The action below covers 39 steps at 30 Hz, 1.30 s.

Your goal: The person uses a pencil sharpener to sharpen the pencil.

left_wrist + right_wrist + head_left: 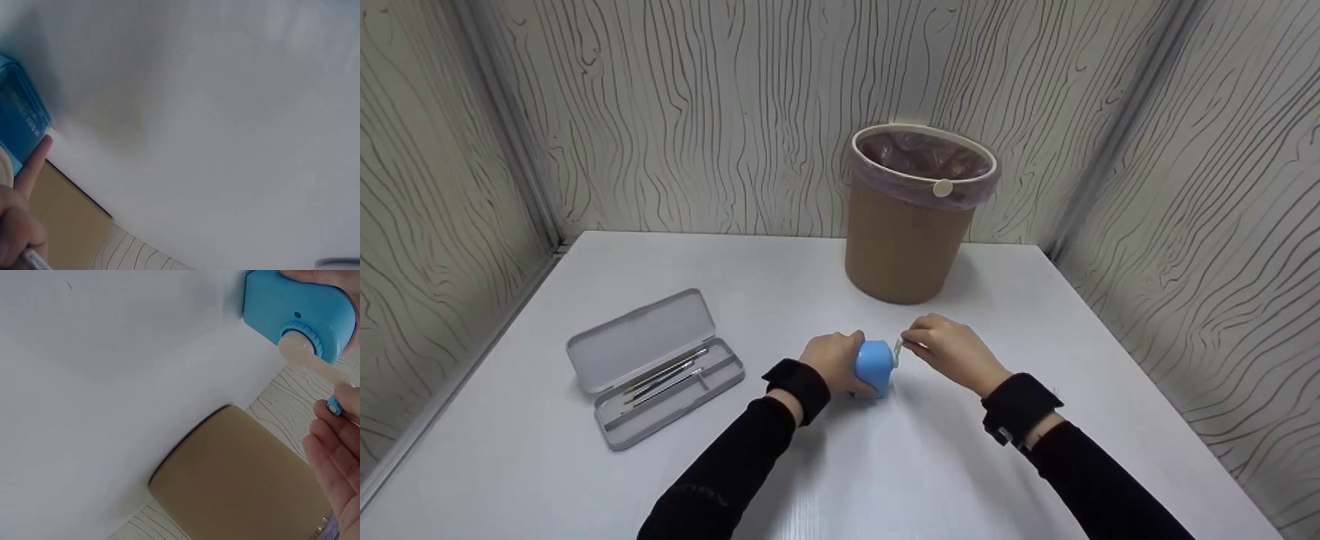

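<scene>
A blue pencil sharpener (873,361) stands on the white table near its middle. My left hand (832,360) grips its body from the left, fingers and thumb wrapped round it. On the sharpener's right side is a pale crank (323,368) with a small blue knob (334,406) at its end. My right hand (952,354) pinches that crank end between thumb and index finger, the other fingers loosely bent, as the right wrist view shows. At the edge of the left wrist view only part of the sharpener (21,109) and some fingers appear.
A grey pencil case (641,341) lies open at the left with several pencils (667,376) in it. Behind the hands stands a brown bin (907,240) with a purple bag over its rim. Wood-patterned panels (697,112) close off the back and sides.
</scene>
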Each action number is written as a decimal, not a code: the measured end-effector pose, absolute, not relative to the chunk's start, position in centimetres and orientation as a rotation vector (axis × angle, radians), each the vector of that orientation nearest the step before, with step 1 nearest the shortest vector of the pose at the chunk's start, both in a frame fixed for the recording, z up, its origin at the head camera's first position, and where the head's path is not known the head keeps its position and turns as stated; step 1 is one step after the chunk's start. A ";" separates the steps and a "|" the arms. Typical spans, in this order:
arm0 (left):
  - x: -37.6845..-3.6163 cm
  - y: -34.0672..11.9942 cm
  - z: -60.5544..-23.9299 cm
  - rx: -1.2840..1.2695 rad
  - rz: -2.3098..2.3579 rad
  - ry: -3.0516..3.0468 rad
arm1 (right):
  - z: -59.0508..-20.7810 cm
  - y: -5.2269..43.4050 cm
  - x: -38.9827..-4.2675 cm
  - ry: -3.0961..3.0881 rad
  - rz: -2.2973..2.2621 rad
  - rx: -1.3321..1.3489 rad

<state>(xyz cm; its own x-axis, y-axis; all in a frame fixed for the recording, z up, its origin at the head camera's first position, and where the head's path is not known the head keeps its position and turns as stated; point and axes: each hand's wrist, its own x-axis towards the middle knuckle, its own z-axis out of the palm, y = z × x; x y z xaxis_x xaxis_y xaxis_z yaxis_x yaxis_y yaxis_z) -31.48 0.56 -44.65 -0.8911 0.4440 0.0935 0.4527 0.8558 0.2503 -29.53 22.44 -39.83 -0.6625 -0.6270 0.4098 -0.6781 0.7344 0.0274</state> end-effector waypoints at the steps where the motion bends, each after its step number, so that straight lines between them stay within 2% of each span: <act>1: -31.4 0.6 -44.7 -0.725 -0.417 -2.994 | -39.9 22.3 -29.8 -2.546 0.177 0.985; 11: -31.1 0.9 -44.7 -0.744 -0.405 -2.994 | -41.5 21.3 -32.4 -2.717 0.206 0.847; 25: -31.2 0.9 -44.7 -0.711 -0.441 -3.009 | -43.4 20.7 -33.2 -2.902 0.293 0.729; 39: -31.5 0.6 -45.1 -0.710 -0.439 -2.964 | -45.4 21.4 -32.2 -2.886 0.279 0.910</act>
